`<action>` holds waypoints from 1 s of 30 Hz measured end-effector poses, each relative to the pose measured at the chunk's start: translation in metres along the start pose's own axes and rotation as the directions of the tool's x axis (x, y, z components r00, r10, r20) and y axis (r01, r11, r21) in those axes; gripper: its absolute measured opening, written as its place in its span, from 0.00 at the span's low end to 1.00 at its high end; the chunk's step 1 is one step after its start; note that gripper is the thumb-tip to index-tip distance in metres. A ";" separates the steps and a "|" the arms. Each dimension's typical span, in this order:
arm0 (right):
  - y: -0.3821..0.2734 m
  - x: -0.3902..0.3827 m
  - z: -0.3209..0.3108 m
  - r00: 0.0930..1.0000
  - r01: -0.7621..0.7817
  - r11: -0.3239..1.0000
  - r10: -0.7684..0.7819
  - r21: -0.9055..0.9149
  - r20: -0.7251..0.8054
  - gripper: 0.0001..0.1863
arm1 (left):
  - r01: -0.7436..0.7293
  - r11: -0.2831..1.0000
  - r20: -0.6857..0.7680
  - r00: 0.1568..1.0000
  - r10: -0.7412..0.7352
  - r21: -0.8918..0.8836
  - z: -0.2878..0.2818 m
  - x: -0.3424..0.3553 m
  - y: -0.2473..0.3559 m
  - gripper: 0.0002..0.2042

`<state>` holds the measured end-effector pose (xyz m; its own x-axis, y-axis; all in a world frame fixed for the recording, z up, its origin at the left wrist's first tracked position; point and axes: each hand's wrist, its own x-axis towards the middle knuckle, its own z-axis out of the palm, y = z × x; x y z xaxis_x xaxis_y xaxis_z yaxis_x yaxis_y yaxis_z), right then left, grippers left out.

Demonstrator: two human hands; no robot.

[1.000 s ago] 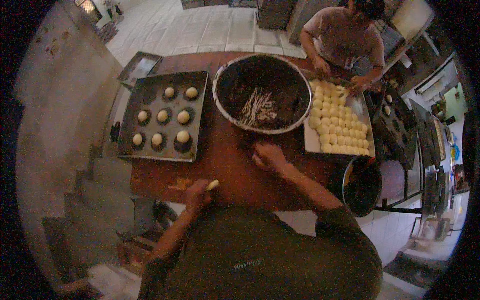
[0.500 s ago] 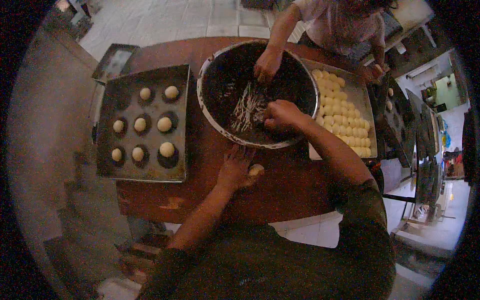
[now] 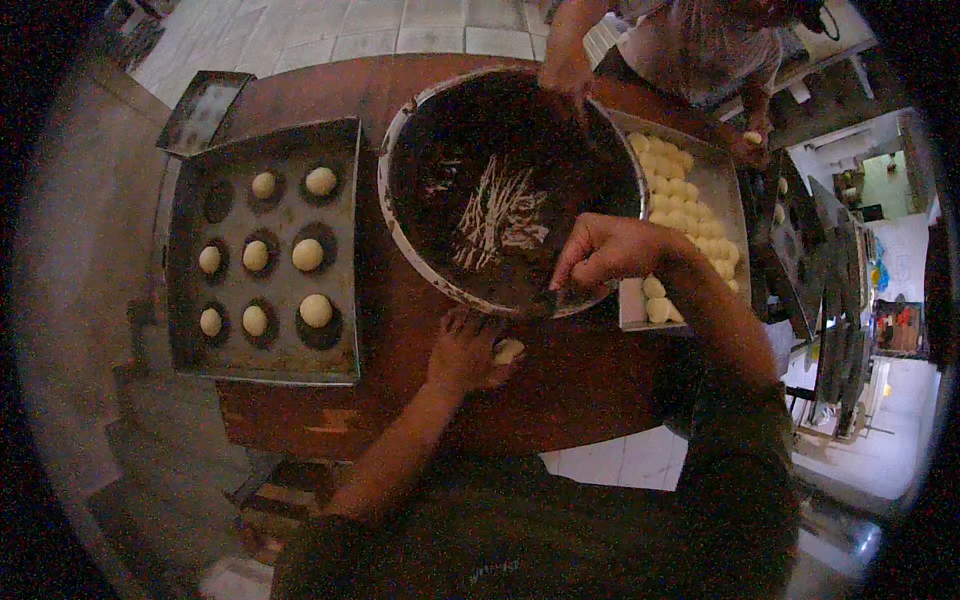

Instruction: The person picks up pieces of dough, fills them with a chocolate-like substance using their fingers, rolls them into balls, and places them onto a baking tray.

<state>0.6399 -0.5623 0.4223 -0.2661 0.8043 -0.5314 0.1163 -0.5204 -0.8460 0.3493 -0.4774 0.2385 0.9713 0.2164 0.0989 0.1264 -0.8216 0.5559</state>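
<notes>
My left hand (image 3: 462, 350) lies by the near rim of a big round basin (image 3: 392, 225), holding a pale dough piece (image 3: 508, 351) by its thumb side. The basin contains a dark brown paste (image 3: 505, 120) with pale streaks across its middle. Over the near right rim, my right hand (image 3: 612, 250) has its fingers pinched together and pointing down. At their tips is a small dark lump (image 3: 546, 301) that looks like the same paste. A co-worker's hand (image 3: 568, 85) reaches to the basin's far right edge; their other hand (image 3: 752, 145) holds a pale dough piece.
On the left of the brown table (image 3: 420, 420), a dark metal tray (image 3: 340, 365) carries several spaced dough balls (image 3: 255, 256). Right of the basin, another tray (image 3: 635, 312) is packed with pale dough balls (image 3: 690, 215). A smaller tray (image 3: 205, 112) sits at the far left corner.
My right hand has lifted out of the paste and come back to the near right rim. The co-worker's hand has drawn away toward the far edge. My left hand keeps its dough piece.
</notes>
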 end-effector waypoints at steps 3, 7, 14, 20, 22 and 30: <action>0.002 -0.009 0.033 0.936 0.025 0.977 0.051 0.211 -0.348 0.22 | -0.065 0.996 0.010 0.998 0.064 0.060 -0.013 0.004 0.010 0.33; 0.007 -0.005 0.091 0.810 0.312 0.870 -0.034 0.381 -0.586 0.26 | -0.211 0.964 0.253 0.953 0.166 0.162 -0.015 0.003 0.008 0.30; 0.038 -0.022 0.204 0.759 0.393 0.611 0.206 0.687 -0.618 0.28 | -0.056 0.805 -0.152 0.987 -0.043 -0.590 -0.054 -0.074 0.009 0.31; 0.035 -0.003 0.232 0.854 0.285 0.690 0.132 0.666 -0.503 0.29 | -0.130 0.930 -0.102 0.979 0.174 0.344 0.007 -0.122 -0.070 0.29; 0.041 -0.004 0.238 0.831 0.319 0.673 0.140 0.667 -0.538 0.29 | 0.069 0.998 -0.050 0.996 -0.069 0.012 -0.022 -0.117 -0.017 0.21; 0.105 0.071 0.254 0.333 0.307 0.747 -0.665 -0.590 -0.668 0.27 | -0.013 -0.634 0.289 0.883 -0.370 -0.773 -0.080 -0.088 0.043 0.27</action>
<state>0.3906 -0.6330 0.3070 0.4737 0.8057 0.3557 0.5697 0.0278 -0.8214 0.2532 -0.4895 0.3199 0.8693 0.3424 -0.3565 -0.2483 0.9261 0.2839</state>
